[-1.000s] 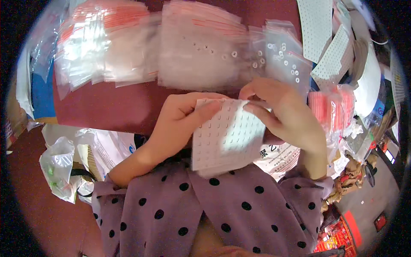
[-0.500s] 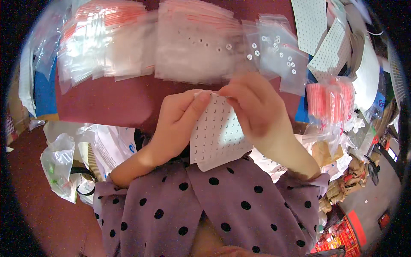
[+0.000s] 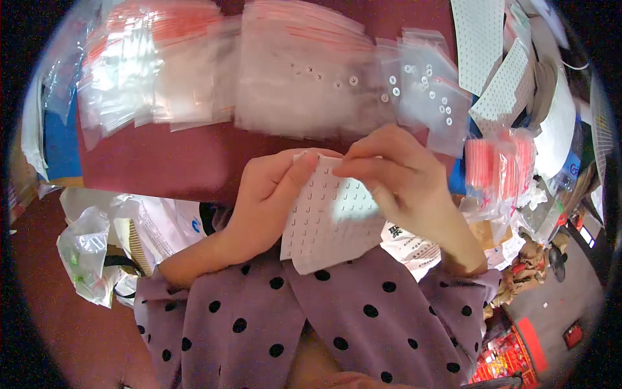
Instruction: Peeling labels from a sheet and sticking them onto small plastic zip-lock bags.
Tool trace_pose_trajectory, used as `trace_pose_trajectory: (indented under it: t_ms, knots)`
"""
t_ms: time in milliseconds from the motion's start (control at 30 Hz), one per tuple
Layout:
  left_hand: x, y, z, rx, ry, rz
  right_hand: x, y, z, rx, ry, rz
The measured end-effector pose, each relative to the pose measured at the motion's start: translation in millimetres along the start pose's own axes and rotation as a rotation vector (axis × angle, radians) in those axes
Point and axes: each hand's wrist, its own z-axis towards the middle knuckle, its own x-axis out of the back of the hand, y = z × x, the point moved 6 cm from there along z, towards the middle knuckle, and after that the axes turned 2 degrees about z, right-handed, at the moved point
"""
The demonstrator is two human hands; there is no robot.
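My left hand (image 3: 269,194) is closed on a white sticker sheet (image 3: 317,223), thumb on its face near the top edge. Rows of small dark printed marks cover the sheet, which hangs tilted above my lap. The fingers of my right hand (image 3: 402,172) are pinched together at the sheet's upper right part; whatever lies between the fingertips is too small to make out. Beyond my hands, clear zip bags (image 3: 298,84) with red seal strips lie overlapping on the dark red table (image 3: 162,152). Small round white stickers (image 3: 432,94) dot the bags on the right.
More zip bags (image 3: 188,71) lie fanned out at the left. Further dotted white sheets (image 3: 479,45) rest at the back right, above a bundle of red-edged bags (image 3: 499,162). Crumpled plastic bags (image 3: 87,253) sit below the table's left front edge.
My right fingertips have moved from the sheet's top edge onto its upper right part. The sheet and both hands sit slightly lower in view; my left hand keeps its grip.
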Motion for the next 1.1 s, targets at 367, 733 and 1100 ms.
trace_pose_trajectory:
  t_ms: [367,733,1100]
  knots:
    - [-11,18,0,-0.647,-0.101,0.880,41,30,26,-0.208,0.085,0.096]
    - [-32,1,14,-0.800,0.116,1.551,18,46,54,-0.170,0.042,-0.163]
    - [-30,3,13,-0.840,0.059,1.445,4,42,66,-0.217,-0.038,-0.293]
